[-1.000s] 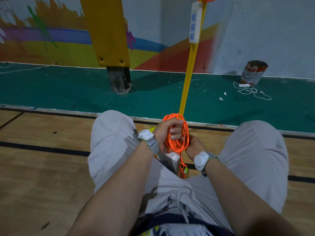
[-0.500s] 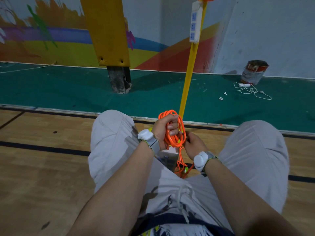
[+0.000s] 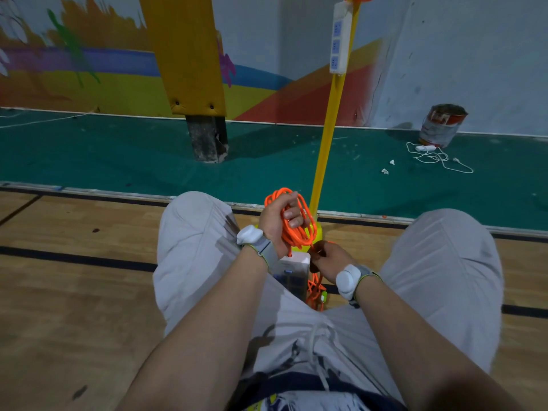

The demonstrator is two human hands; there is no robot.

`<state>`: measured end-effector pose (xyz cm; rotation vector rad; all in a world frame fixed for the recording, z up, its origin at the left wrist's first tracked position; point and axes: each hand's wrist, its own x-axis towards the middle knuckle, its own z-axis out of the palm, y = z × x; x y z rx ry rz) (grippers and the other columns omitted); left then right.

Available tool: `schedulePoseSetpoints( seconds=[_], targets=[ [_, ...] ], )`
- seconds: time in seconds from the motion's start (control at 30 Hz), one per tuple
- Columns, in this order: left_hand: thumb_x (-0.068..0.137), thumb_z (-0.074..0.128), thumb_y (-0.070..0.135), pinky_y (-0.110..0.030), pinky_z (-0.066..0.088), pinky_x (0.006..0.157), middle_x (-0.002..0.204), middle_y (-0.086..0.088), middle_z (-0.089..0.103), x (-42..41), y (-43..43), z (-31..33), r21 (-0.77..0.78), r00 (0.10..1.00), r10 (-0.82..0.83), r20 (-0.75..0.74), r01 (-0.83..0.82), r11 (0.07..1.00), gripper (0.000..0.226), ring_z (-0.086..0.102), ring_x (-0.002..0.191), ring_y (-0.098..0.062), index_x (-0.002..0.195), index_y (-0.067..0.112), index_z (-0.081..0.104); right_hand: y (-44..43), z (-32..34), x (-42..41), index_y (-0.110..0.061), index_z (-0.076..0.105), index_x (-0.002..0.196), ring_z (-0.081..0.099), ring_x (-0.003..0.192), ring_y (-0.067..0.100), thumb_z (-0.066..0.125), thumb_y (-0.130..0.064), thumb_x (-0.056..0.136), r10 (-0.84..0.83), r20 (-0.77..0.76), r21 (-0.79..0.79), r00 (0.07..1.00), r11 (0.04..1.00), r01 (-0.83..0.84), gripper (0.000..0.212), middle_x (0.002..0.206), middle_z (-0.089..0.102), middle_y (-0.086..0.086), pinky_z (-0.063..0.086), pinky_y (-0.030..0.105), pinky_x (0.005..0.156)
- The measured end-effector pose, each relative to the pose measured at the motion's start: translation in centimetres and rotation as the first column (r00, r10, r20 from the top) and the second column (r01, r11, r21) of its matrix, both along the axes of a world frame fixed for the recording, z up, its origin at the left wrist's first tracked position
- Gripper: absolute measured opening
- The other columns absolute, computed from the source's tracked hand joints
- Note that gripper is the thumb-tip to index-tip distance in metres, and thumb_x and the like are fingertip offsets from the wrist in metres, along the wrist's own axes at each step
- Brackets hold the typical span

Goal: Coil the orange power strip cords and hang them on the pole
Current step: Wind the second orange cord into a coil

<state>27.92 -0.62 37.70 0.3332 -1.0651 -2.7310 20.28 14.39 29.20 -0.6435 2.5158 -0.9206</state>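
Orange cord (image 3: 294,236) sits mostly coiled in my gripping left hand (image 3: 277,215), right hand (image 3: 327,259) pinching the slack; hanging it on the pole (image 3: 329,137) not yet done.

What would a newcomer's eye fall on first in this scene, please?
The bright orange power cord coil, gripped in the left hand between the person's knees, stands out first. Behind it rises a slim yellow pole with a white power strip hanging near its top.
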Motion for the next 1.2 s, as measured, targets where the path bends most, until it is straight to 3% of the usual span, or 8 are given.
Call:
schedulePoseSetpoints(
  seconds=[0.2, 0.33, 0.43, 0.57, 0.83, 1.0, 1.1, 1.2],
  targets=[
    [0.106, 0.062, 0.026, -0.035, 0.052, 0.069, 0.051, 0.007, 0.037, -0.41, -0.28, -0.06, 0.025, 0.999, 0.052, 0.006, -0.052, 0.998, 0.035, 0.037, 0.04, -0.012, 0.074, 0.021, 0.049, 0.1, -0.01, -0.23, -0.027, 0.058, 0.092, 0.068, 0.061, 0.029, 0.057, -0.055, 0.101, -0.021, -0.012, -0.005, 1.0, 1.0, 0.021, 0.029, 0.07, 0.069, 0.004, 0.057, 0.045, 0.061],
    [0.105, 0.063, 0.026, -0.035, 0.055, 0.066, 0.052, 0.006, 0.036, -0.55, -0.28, -0.09, 0.028, 0.998, 0.062, 0.008, -0.062, 0.998, 0.033, 0.037, 0.04, -0.013, 0.075, 0.02, 0.05, 0.21, 0.5, 0.04, -0.018, 0.062, 0.09, 0.062, 0.07, 0.031, 0.056, -0.05, 0.104, -0.013, -0.084, 0.044, 0.996, 0.999, 0.016, 0.035, 0.075, 0.065, 0.007, 0.041, 0.035, 0.058],
    [0.105, 0.063, 0.026, -0.035, 0.056, 0.066, 0.052, 0.006, 0.037, -0.63, -0.22, -0.19, 0.012, 0.998, 0.059, 0.005, -0.06, 0.998, 0.034, 0.038, 0.04, -0.013, 0.074, 0.02, 0.049, 0.24, 0.32, -0.01, -0.014, 0.066, 0.088, 0.064, 0.071, 0.034, 0.054, -0.048, 0.105, -0.014, -0.051, 0.044, 0.999, 0.999, 0.016, 0.04, 0.078, 0.069, 0.012, 0.049, 0.039, 0.064],
    [0.106, 0.063, 0.026, -0.035, 0.054, 0.067, 0.051, 0.006, 0.037, -0.53, -0.25, -0.19, 0.032, 0.997, 0.068, 0.025, -0.069, 0.997, 0.037, 0.038, 0.04, -0.013, 0.071, 0.021, 0.05, 0.31, -0.05, 0.05, -0.019, 0.069, 0.081, 0.07, 0.066, 0.025, 0.053, -0.053, 0.104, 0.001, 0.04, 0.044, 0.999, 0.999, -0.003, 0.044, 0.068, 0.074, -0.002, 0.062, 0.043, 0.07],
    [0.106, 0.062, 0.023, -0.035, 0.053, 0.067, 0.053, 0.005, 0.038, -0.42, -0.23, 0.0, 0.037, 0.996, 0.091, 0.021, -0.092, 0.995, 0.039, 0.038, 0.041, -0.014, 0.07, 0.021, 0.05, 0.18, -0.22, -0.07, -0.018, 0.065, 0.085, 0.07, 0.067, 0.027, 0.054, -0.052, 0.104, -0.001, 0.064, 0.061, 0.998, 0.998, -0.002, 0.041, 0.073, 0.074, 0.0, 0.061, 0.044, 0.07],
    [0.106, 0.064, 0.024, -0.034, 0.053, 0.066, 0.053, 0.005, 0.038, -0.77, -0.68, -0.28, 0.049, 0.995, 0.099, 0.004, -0.099, 0.994, 0.037, 0.038, 0.042, -0.014, 0.071, 0.021, 0.051, 0.11, 0.05, -0.34, -0.014, 0.054, 0.085, 0.054, 0.07, 0.031, 0.049, -0.051, 0.107, -0.007, -0.024, 0.128, 1.0, 0.992, 0.01, 0.043, 0.078, 0.06, 0.012, 0.04, 0.038, 0.066],
    [0.106, 0.062, 0.024, -0.034, 0.054, 0.066, 0.052, 0.006, 0.037, -0.55, -0.49, -0.02, 0.054, 0.994, 0.112, 0.014, -0.113, 0.992, 0.038, 0.038, 0.041, -0.013, 0.07, 0.021, 0.051, 0.22, 0.0, -0.12, -0.015, 0.056, 0.083, 0.056, 0.067, 0.03, 0.05, -0.05, 0.106, -0.023, -0.005, 0.101, 1.0, 0.995, 0.024, 0.043, 0.077, 0.064, 0.015, 0.043, 0.038, 0.065],
    [0.108, 0.06, 0.023, -0.034, 0.054, 0.065, 0.052, 0.005, 0.038, -0.22, -0.42, 0.1, 0.055, 0.995, 0.096, 0.017, -0.097, 0.994, 0.04, 0.037, 0.041, -0.014, 0.07, 0.021, 0.05, 0.31, -0.19, 0.1, -0.014, 0.061, 0.083, 0.064, 0.065, 0.03, 0.055, -0.047, 0.106, -0.05, 0.127, 0.006, 0.991, 0.999, 0.049, 0.04, 0.074, 0.07, 0.006, 0.055, 0.042, 0.067]
  ],
)
